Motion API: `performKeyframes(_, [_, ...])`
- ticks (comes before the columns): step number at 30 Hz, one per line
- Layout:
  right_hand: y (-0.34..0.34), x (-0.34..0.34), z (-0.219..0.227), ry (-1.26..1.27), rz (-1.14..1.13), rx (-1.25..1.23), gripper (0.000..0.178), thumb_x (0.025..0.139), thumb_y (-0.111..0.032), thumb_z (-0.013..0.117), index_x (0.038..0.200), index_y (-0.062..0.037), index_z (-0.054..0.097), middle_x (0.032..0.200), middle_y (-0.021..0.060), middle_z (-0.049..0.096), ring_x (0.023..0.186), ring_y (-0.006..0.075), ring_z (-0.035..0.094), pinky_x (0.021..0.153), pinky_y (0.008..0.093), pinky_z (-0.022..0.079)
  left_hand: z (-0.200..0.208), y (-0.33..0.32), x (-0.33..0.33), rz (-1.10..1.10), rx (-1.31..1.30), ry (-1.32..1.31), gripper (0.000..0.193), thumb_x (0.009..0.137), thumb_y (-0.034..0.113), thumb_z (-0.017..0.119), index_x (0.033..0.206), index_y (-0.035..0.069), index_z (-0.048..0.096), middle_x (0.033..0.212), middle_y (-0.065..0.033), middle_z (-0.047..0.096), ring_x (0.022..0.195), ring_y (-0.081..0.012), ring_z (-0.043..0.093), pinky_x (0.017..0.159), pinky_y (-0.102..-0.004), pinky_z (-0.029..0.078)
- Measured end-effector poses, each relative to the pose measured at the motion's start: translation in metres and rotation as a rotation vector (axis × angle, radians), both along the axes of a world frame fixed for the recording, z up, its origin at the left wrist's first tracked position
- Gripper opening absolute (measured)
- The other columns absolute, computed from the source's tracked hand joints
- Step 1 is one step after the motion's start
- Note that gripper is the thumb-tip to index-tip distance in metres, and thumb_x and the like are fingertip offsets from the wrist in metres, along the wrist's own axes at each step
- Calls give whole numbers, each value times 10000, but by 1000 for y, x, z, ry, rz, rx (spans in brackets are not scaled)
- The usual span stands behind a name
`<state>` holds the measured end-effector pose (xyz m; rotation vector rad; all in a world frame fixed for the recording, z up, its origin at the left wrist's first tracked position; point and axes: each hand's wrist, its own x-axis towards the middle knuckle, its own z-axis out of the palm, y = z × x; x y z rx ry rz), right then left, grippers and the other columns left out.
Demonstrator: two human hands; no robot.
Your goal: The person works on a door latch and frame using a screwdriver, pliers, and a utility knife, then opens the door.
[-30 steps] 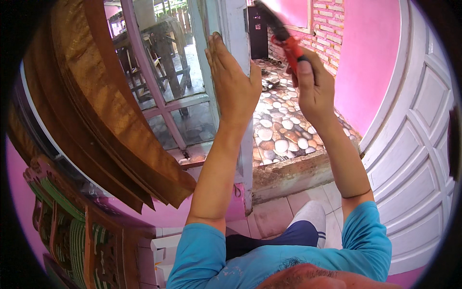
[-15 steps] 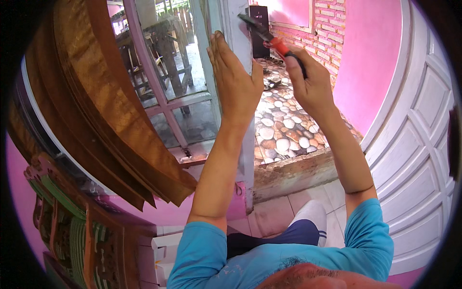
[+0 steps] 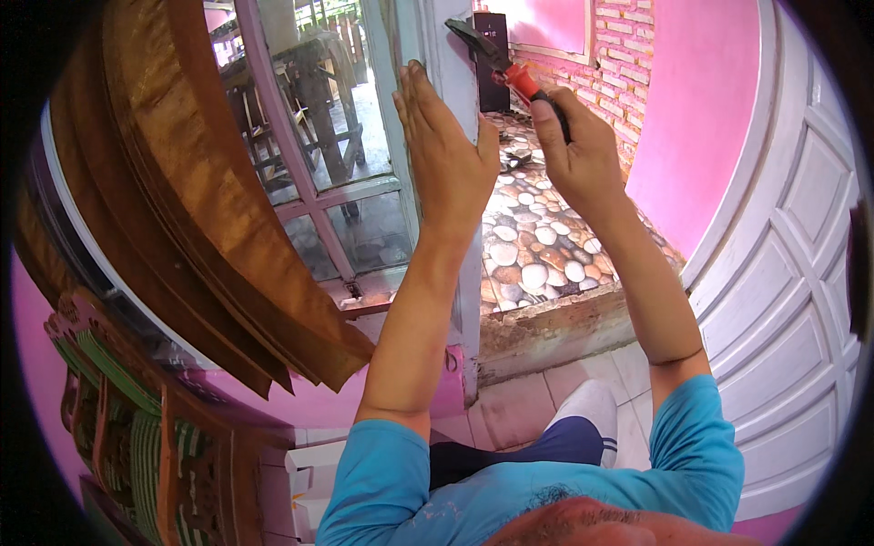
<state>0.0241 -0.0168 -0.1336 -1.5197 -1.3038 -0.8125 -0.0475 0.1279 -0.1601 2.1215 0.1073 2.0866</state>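
Note:
My right hand (image 3: 583, 146) is wrapped round the red and black handles of a pair of pliers (image 3: 517, 76). The dark metal jaws point up and left, toward the face of the pale white-grey door post (image 3: 444, 45). From this view I cannot tell whether their tips touch the wood or what, if anything, lies between them. My left hand (image 3: 446, 155) rests against the same post just below and left of the jaws. Its fingers are stretched upward, its thumb stands apart, and it holds nothing.
Left of the post is a paned window (image 3: 364, 191) with a brown curtain (image 3: 218, 218). A carved wooden chair (image 3: 137, 428) stands lower left. A raised sill (image 3: 555, 328) borders the pebble-patterned floor (image 3: 537, 246). At right is a white panelled door (image 3: 792, 300).
The pliers and my right hand have shifted slightly left, and the pliers' tips sit a little higher. My left hand stays in place on the post.

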Motion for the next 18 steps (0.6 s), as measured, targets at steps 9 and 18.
performKeyframes(9, [12, 1, -3, -64, 96, 171, 327, 991, -272, 590, 1195, -21, 640, 905, 173, 685, 794, 323, 667, 733, 371, 519, 1, 2, 1, -2, -6, -1, 813, 872, 111, 641, 1472, -166, 169, 1496, -372, 316, 1439, -494, 288, 1233, -541, 187])
performKeyframes(18, [6, 5, 1, -4, 71, 142, 337, 1018, -270, 556, 1224, -13, 628, 875, 141, 670, 697, 264, 626, 667, 369, 497, -1, -1, 3, 9, -2, -1, 813, 879, 121, 638, 1477, -162, 167, 1501, -367, 319, 1437, -493, 295, 1227, -553, 190])
